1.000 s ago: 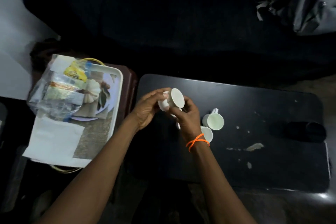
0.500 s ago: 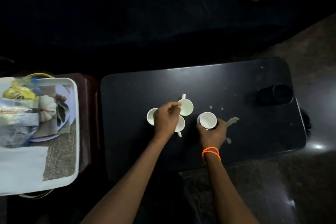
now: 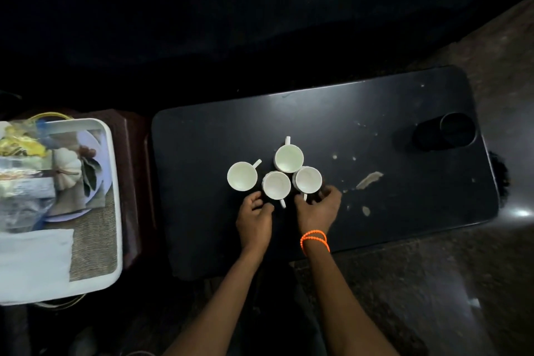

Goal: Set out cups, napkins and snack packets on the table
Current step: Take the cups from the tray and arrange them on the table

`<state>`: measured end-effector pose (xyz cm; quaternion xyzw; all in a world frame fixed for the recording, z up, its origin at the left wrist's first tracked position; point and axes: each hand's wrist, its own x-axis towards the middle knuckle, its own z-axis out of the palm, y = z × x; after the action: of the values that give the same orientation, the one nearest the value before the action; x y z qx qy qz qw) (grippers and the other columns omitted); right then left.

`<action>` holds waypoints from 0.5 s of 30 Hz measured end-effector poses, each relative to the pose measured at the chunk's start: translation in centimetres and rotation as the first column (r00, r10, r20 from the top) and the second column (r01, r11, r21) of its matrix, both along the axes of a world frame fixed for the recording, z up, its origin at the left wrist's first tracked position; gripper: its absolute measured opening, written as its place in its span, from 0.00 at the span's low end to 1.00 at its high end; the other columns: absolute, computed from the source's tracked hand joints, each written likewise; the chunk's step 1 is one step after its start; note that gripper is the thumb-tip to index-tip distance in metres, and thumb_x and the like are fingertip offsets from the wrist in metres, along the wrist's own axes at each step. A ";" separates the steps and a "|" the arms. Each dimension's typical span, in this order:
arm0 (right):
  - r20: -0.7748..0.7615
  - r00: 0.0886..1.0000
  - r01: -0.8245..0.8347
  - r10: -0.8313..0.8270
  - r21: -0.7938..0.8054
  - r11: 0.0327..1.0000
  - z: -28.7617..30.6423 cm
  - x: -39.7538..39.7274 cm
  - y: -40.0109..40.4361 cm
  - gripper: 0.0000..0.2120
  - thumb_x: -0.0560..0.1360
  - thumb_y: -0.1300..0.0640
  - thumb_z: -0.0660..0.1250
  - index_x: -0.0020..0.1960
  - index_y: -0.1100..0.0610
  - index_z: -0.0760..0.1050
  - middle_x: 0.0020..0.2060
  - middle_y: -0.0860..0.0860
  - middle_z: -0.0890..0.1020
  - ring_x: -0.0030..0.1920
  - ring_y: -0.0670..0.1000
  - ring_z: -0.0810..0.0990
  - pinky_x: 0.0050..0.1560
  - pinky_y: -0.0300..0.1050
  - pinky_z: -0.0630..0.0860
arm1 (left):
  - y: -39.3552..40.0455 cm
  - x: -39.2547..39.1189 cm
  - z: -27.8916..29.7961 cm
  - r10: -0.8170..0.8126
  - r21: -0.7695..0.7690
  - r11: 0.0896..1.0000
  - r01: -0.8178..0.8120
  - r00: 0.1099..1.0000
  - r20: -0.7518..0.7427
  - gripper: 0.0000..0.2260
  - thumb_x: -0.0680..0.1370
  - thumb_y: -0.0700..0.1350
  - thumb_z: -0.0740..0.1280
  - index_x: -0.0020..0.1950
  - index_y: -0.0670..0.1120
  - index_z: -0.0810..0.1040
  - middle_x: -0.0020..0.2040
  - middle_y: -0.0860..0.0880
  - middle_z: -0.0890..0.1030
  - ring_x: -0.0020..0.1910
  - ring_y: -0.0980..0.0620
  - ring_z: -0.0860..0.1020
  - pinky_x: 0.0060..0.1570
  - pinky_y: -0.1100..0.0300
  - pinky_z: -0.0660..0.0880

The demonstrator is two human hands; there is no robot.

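Note:
Several white cups stand upright in a tight cluster on the black table [image 3: 318,113]: a left cup [image 3: 242,176], a back cup [image 3: 289,158], a front middle cup [image 3: 276,185] and a right cup [image 3: 308,179]. My left hand [image 3: 255,220] rests just in front of the middle cup, fingers loosely curled, holding nothing. My right hand [image 3: 318,209], with orange bands at the wrist, has its fingers at the handle and near side of the right cup. A white tray [image 3: 114,182] at the left holds a white napkin [image 3: 34,260] and clear snack packets [image 3: 23,176].
A dark cup [image 3: 445,131] lies on its side at the table's far right. Pale smears and specks [image 3: 369,179] mark the tabletop right of the cups. The tray sits on a brown stand [image 3: 135,170]. Dark furniture lies behind the table; stone floor is at the right.
The right cup has been slid left against the other cups. My left hand has drawn back from over the cups to their near side. The view has shifted.

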<state>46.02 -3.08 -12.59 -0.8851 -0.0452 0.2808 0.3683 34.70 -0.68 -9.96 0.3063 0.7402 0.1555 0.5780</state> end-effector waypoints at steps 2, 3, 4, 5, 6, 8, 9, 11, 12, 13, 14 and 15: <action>-0.017 0.991 0.133 -0.134 -0.059 0.989 0.5 -0.9 -0.5 0.20 0.66 0.62 0.76 0.55 0.61 0.73 0.50 0.57 0.80 0.49 0.58 0.81 0.49 0.45 0.75 | 0.2 0.5 0.1 0.029 -0.032 0.999 -0.028 0.999 0.043 0.22 0.75 0.37 0.68 0.68 0.52 0.78 0.59 0.51 0.83 0.55 0.49 0.84 0.61 0.43 0.80; -0.051 0.985 0.160 -0.165 -0.086 0.983 0.7 -1.6 -0.5 0.16 0.67 0.61 0.74 0.53 0.60 0.75 0.44 0.54 0.81 0.47 0.57 0.81 0.46 0.40 0.72 | 0.3 0.5 0.1 0.036 -0.033 0.999 -0.034 0.998 0.058 0.24 0.74 0.37 0.67 0.68 0.54 0.78 0.58 0.53 0.84 0.55 0.49 0.84 0.61 0.44 0.80; -0.094 0.980 0.168 -0.178 -0.108 0.980 1.0 -2.3 -0.5 0.12 0.69 0.61 0.73 0.50 0.59 0.77 0.39 0.49 0.81 0.44 0.55 0.82 0.44 0.38 0.70 | 0.5 0.5 0.2 0.039 -0.031 0.999 -0.036 0.997 0.068 0.25 0.72 0.38 0.66 0.67 0.55 0.78 0.57 0.56 0.84 0.55 0.49 0.84 0.61 0.44 0.80; -0.127 0.976 0.161 -0.176 -0.119 0.980 1.3 -2.8 -0.5 0.09 0.69 0.60 0.73 0.48 0.58 0.78 0.35 0.46 0.80 0.41 0.52 0.81 0.44 0.38 0.71 | 0.7 0.6 0.3 0.034 -0.028 0.999 -0.032 0.997 0.075 0.26 0.71 0.38 0.65 0.67 0.56 0.78 0.55 0.57 0.85 0.55 0.49 0.84 0.60 0.45 0.80; -0.146 0.977 0.138 -0.156 -0.123 0.983 1.4 -3.3 -0.4 0.07 0.70 0.60 0.72 0.47 0.58 0.80 0.33 0.44 0.80 0.39 0.50 0.80 0.43 0.37 0.72 | 0.9 0.4 0.5 0.029 -0.032 0.999 -0.026 0.997 0.074 0.26 0.71 0.38 0.65 0.67 0.56 0.79 0.55 0.57 0.85 0.55 0.48 0.84 0.61 0.45 0.80; -0.168 0.975 0.127 -0.144 -0.109 0.986 1.6 -4.0 -0.2 0.05 0.71 0.61 0.72 0.46 0.57 0.80 0.33 0.43 0.80 0.39 0.49 0.80 0.38 0.29 0.70 | 1.4 0.4 0.7 0.000 -0.038 0.999 0.002 0.998 0.066 0.26 0.71 0.38 0.64 0.68 0.56 0.80 0.56 0.53 0.87 0.58 0.44 0.83 0.62 0.43 0.79; -0.176 0.971 0.147 -0.162 -0.096 0.984 1.9 -4.0 0.0 0.05 0.71 0.61 0.72 0.47 0.56 0.80 0.34 0.42 0.80 0.39 0.48 0.80 0.36 0.26 0.68 | 1.5 0.5 0.8 -0.020 -0.037 0.999 0.022 0.997 0.068 0.26 0.72 0.38 0.64 0.68 0.56 0.79 0.57 0.50 0.87 0.60 0.41 0.82 0.63 0.42 0.79; -0.187 0.954 0.222 -0.233 -0.082 0.972 2.2 -3.6 0.2 0.09 0.72 0.60 0.71 0.51 0.56 0.79 0.37 0.43 0.81 0.39 0.44 0.80 0.38 0.29 0.68 | 1.7 0.9 1.0 -0.049 -0.037 0.998 0.052 0.996 0.080 0.26 0.73 0.38 0.64 0.69 0.57 0.79 0.59 0.49 0.86 0.62 0.40 0.81 0.64 0.41 0.78; -0.189 0.941 0.269 -0.280 -0.086 0.959 2.2 -3.4 0.3 0.10 0.72 0.59 0.71 0.53 0.56 0.78 0.38 0.45 0.81 0.39 0.43 0.79 0.39 0.32 0.69 | 1.7 1.0 1.1 -0.053 -0.039 0.998 0.057 0.995 0.083 0.26 0.74 0.38 0.64 0.69 0.57 0.79 0.59 0.51 0.86 0.62 0.40 0.81 0.64 0.42 0.78; -0.183 0.926 0.315 -0.329 -0.103 0.943 2.3 -3.4 0.3 0.11 0.72 0.59 0.71 0.54 0.56 0.76 0.39 0.47 0.81 0.38 0.44 0.78 0.40 0.35 0.70 | 1.7 0.9 1.1 -0.051 -0.043 0.998 0.055 0.995 0.084 0.26 0.74 0.38 0.64 0.69 0.57 0.79 0.59 0.53 0.86 0.61 0.42 0.82 0.63 0.44 0.79; -0.173 0.913 0.350 -0.369 -0.131 0.928 2.3 -3.4 0.2 0.11 0.73 0.58 0.71 0.53 0.58 0.75 0.39 0.49 0.80 0.38 0.47 0.78 0.41 0.38 0.70 | 1.7 0.7 1.1 -0.042 -0.048 0.998 0.046 0.995 0.089 0.27 0.73 0.37 0.64 0.69 0.58 0.79 0.59 0.55 0.86 0.58 0.45 0.83 0.61 0.46 0.80; -0.163 0.905 0.367 -0.392 -0.162 0.916 2.4 -3.5 0.0 0.10 0.73 0.56 0.71 0.51 0.59 0.75 0.39 0.50 0.80 0.38 0.50 0.78 0.41 0.40 0.70 | 1.6 0.6 1.0 -0.030 -0.051 0.998 0.035 0.995 0.099 0.28 0.73 0.37 0.64 0.69 0.58 0.79 0.58 0.56 0.86 0.53 0.48 0.84 0.58 0.50 0.81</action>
<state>42.50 -3.10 -10.22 -0.8673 0.1818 0.2900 0.3615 35.29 0.91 -8.94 0.2950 0.7095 0.1414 0.6241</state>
